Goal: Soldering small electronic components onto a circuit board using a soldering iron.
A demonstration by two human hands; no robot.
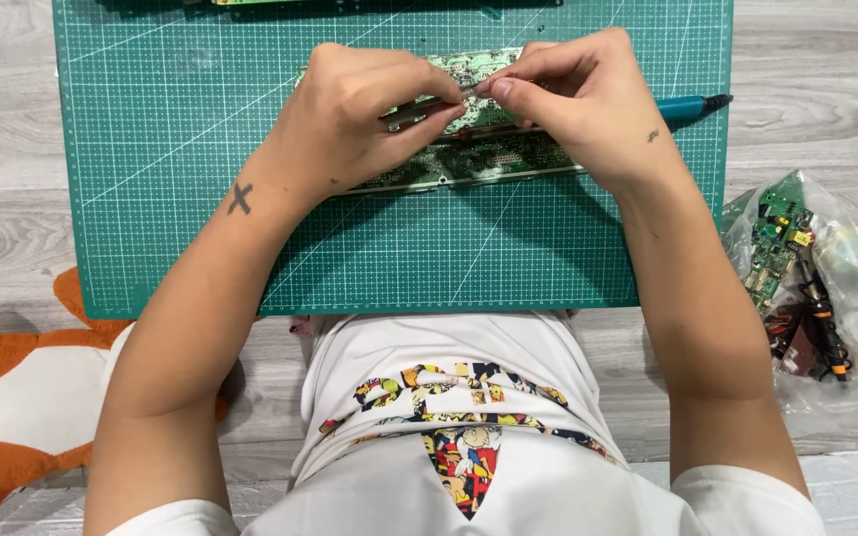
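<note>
Both forearms reach toward 12 o'clock over the green cutting mat (171, 199). The left hand (350, 124) pinches metal tweezers (429, 105); the right hand (578, 99) pinches their tip, above the long circuit board (479, 159) at mat centre.

Seen from above, a person in a white printed shirt works over a green cutting mat (201, 199) on a grey wood-grain bench (816, 89). The left hand (355, 119) pinches metal tweezers (429, 105), whose tip meets the right hand (578, 99) fingertips above a long green circuit board (469, 159). A teal-handled tool (692, 107) lies under the right hand, jutting past the mat's edge. At right, a clear plastic bag (846, 288) holds circuit boards and parts; an orange-and-white cushion (12, 397) sits lower left.
</note>
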